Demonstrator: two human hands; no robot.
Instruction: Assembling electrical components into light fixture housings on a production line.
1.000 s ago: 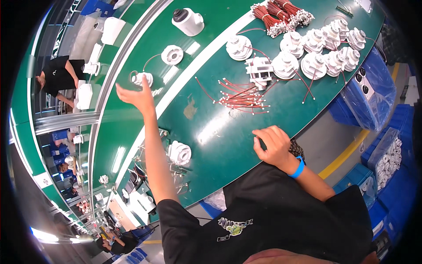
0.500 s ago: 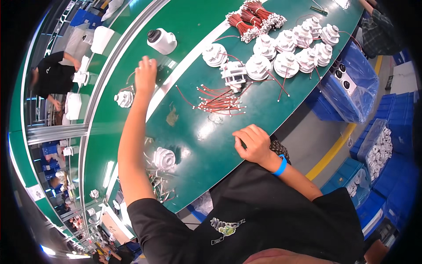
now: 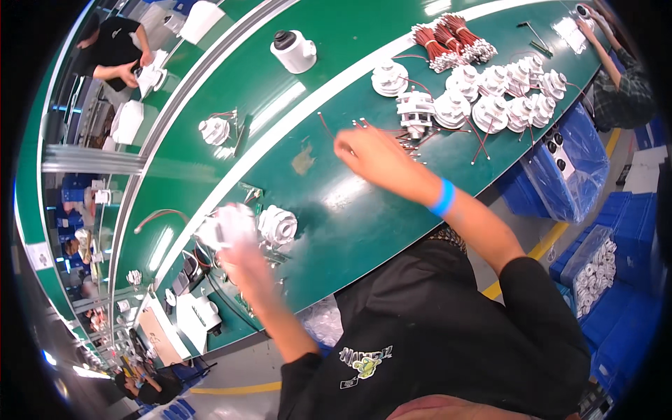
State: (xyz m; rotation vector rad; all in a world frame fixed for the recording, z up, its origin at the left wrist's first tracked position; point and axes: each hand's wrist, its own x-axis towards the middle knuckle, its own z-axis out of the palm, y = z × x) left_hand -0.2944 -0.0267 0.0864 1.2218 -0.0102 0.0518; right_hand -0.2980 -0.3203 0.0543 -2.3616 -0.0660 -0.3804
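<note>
My left hand [image 3: 245,260], smeared by motion, grips a white round plastic part [image 3: 236,222] at the left of the near green table. A thin reddish wire [image 3: 162,212] trails to the left beside it. Close by sits another white ring-shaped part [image 3: 278,225]. My right hand [image 3: 371,152] has come over the loose pile of red wires [image 3: 413,143], partly covering it. Its fingers are curled in; whatever they hold, if anything, is hidden. Beyond it stand several white round assemblies [image 3: 451,108] with red leads.
Tied bundles of red wires [image 3: 455,43] lie at the back. A white cylindrical part with black top [image 3: 294,52] and a small white part [image 3: 215,130] rest on the far strip. Blue bins [image 3: 560,164] stand right. Co-workers [image 3: 115,49] work at far left and far right.
My left hand has come back from the far strip toward the near left and now holds a white part. My right hand has moved forward and left over the wires. The view has shifted.
</note>
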